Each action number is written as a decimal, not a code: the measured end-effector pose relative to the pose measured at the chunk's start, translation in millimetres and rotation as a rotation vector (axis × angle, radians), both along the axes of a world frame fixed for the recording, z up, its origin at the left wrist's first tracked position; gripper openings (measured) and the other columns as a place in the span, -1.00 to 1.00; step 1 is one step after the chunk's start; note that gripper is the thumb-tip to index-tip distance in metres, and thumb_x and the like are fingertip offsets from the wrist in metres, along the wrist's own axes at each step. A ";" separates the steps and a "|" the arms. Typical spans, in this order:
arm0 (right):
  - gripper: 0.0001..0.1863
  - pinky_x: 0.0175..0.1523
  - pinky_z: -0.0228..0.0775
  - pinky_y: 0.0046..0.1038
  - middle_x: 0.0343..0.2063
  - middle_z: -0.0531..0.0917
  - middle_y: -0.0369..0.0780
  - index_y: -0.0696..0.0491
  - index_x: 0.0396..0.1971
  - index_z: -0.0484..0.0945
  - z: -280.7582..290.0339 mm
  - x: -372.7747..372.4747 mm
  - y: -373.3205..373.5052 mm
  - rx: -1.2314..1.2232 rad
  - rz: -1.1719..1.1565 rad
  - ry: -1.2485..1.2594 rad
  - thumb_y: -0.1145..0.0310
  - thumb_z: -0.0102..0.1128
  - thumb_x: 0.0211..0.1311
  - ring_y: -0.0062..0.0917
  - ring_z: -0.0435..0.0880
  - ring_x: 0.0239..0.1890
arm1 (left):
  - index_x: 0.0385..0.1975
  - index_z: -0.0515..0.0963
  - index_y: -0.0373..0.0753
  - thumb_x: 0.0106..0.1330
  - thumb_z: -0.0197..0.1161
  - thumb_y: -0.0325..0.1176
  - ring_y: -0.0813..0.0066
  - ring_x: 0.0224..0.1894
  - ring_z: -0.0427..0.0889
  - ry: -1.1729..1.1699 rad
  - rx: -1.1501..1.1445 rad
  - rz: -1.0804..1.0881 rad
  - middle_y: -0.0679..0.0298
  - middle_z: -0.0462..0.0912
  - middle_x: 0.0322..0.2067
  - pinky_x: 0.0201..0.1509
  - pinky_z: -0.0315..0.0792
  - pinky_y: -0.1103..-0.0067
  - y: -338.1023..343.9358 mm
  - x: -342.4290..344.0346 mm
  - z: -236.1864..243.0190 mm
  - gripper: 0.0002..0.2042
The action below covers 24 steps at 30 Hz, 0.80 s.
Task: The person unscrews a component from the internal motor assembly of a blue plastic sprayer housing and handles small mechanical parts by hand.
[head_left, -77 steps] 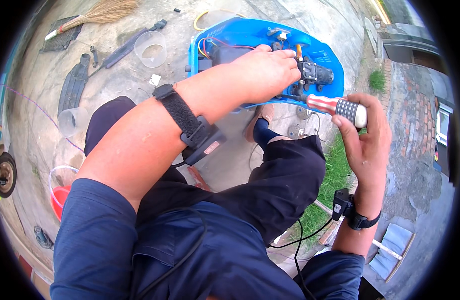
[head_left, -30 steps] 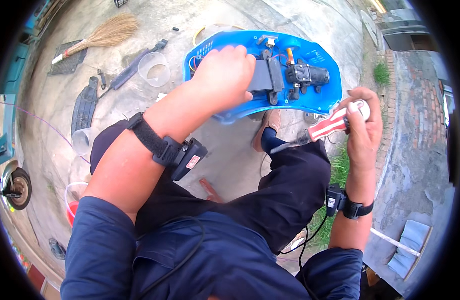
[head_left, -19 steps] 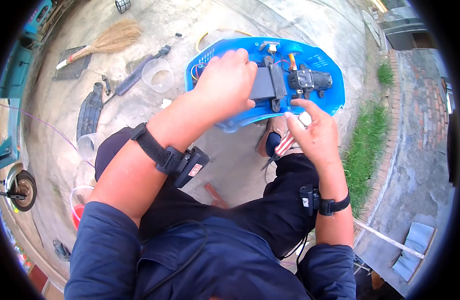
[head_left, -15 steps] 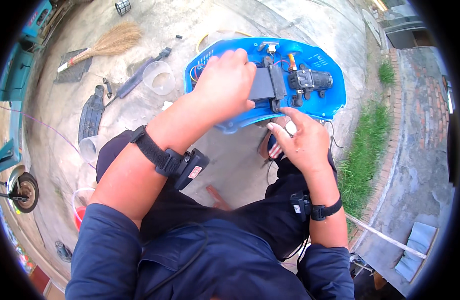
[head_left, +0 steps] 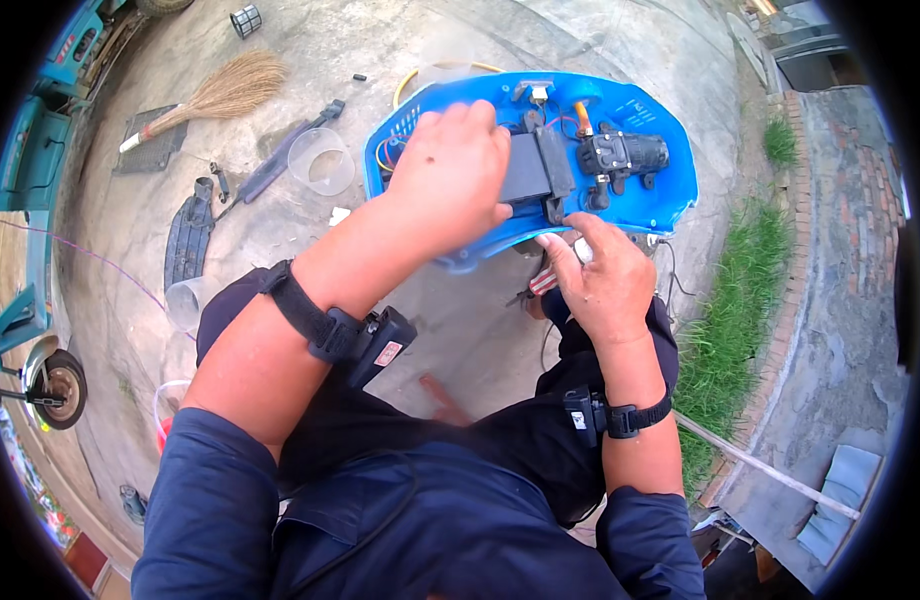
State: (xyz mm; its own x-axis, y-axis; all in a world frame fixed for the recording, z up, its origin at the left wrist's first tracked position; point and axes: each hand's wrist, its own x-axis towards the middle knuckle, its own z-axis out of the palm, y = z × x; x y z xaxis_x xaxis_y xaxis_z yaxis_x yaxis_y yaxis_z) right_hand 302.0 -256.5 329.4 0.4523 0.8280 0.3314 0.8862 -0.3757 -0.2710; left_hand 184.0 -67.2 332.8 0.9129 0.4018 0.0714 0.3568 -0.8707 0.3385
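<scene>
A blue plastic housing [head_left: 670, 200] with an open inside lies in front of me. In it sits a black box like a battery [head_left: 526, 168], with a black bracket [head_left: 554, 165] across its right end. My left hand [head_left: 448, 165] is closed around the box's left part, thumb at the near side and fingers curled at the far side. My right hand [head_left: 608, 275] pinches the near rim beside the bracket's lower end, thumb below and index finger above. A small black pump [head_left: 625, 155] with an orange fitting is to the right of the bracket.
A straw broom [head_left: 235, 85], a clear plastic ring [head_left: 321, 162] and a black slotted part [head_left: 188, 235] lie on the concrete at left. Below the right hand is a red-and-white striped thing [head_left: 543, 282]. Grass [head_left: 725, 340] and a pole [head_left: 765, 465] are at right.
The view has shifted slightly. My right wrist has swung a little to the left while its fingertips stay by the bracket's end. My left hand keeps its place on the box.
</scene>
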 end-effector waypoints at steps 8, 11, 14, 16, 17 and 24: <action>-0.69 -0.45 0.47 -0.28 -0.54 0.67 -0.22 -0.09 -0.26 0.70 5.5 -6.4 6.2 -0.067 0.009 -0.014 0.05 0.50 0.12 -0.27 0.69 -0.50 | 0.09 0.54 -0.27 0.02 0.52 -0.14 0.03 0.11 0.52 -0.059 -0.027 -0.056 0.06 0.53 -0.03 0.25 0.37 0.23 16.6 -1.2 -2.9 -0.39; -0.68 -0.45 0.48 -0.29 -0.54 0.66 -0.21 -0.08 -0.25 0.70 2.6 -8.0 5.2 -0.035 0.020 -0.031 0.05 0.50 0.12 -0.27 0.69 -0.51 | 0.13 0.53 -0.26 0.03 0.51 -0.13 0.02 0.11 0.53 -0.031 -0.063 -0.045 0.03 0.53 0.00 0.22 0.39 0.23 16.9 -0.9 -3.5 -0.36; -0.68 -0.44 0.49 -0.29 -0.54 0.67 -0.22 -0.08 -0.25 0.70 -0.1 -10.3 4.0 -0.033 0.001 -0.030 0.04 0.50 0.12 -0.27 0.69 -0.51 | 0.22 0.51 -0.23 0.04 0.50 -0.13 0.01 0.10 0.54 -0.171 -0.154 -0.063 0.02 0.54 0.02 0.20 0.41 0.23 10.4 0.2 0.1 -0.32; -0.68 -0.45 0.48 -0.29 -0.54 0.66 -0.23 -0.09 -0.26 0.69 -1.3 -11.2 2.2 -0.034 -0.009 -0.033 0.04 0.50 0.12 -0.27 0.69 -0.51 | 0.25 0.50 -0.22 0.06 0.50 -0.13 0.01 0.09 0.55 -0.154 -0.126 -0.102 0.01 0.54 0.02 0.20 0.41 0.23 8.5 4.6 -0.3 -0.30; -0.68 -0.45 0.48 -0.29 -0.54 0.66 -0.23 -0.09 -0.26 0.69 -2.1 -11.5 2.2 -0.029 -0.011 -0.030 0.04 0.50 0.12 -0.27 0.69 -0.51 | 0.28 0.48 -0.21 0.07 0.49 -0.13 0.02 0.09 0.55 -0.137 -0.104 -0.139 0.01 0.54 0.02 0.19 0.41 0.24 8.2 5.9 -0.4 -0.28; -0.68 -0.46 0.47 -0.29 -0.55 0.65 -0.23 -0.09 -0.27 0.68 0.9 -11.2 3.0 -0.050 0.000 -0.030 0.04 0.50 0.10 -0.28 0.69 -0.51 | 0.30 0.48 -0.21 0.11 0.46 -0.12 0.04 0.08 0.56 -0.085 -0.032 -0.164 0.03 0.56 0.01 0.18 0.41 0.25 8.7 11.4 1.8 -0.30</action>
State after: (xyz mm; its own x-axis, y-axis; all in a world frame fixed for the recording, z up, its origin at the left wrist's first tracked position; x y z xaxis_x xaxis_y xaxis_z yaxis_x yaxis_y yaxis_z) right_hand 290.9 -253.5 330.3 0.4428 0.8437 0.3033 0.8936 -0.3879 -0.2256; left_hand 195.4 -58.5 334.6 0.9577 0.2512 0.1406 0.1797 -0.9031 0.3900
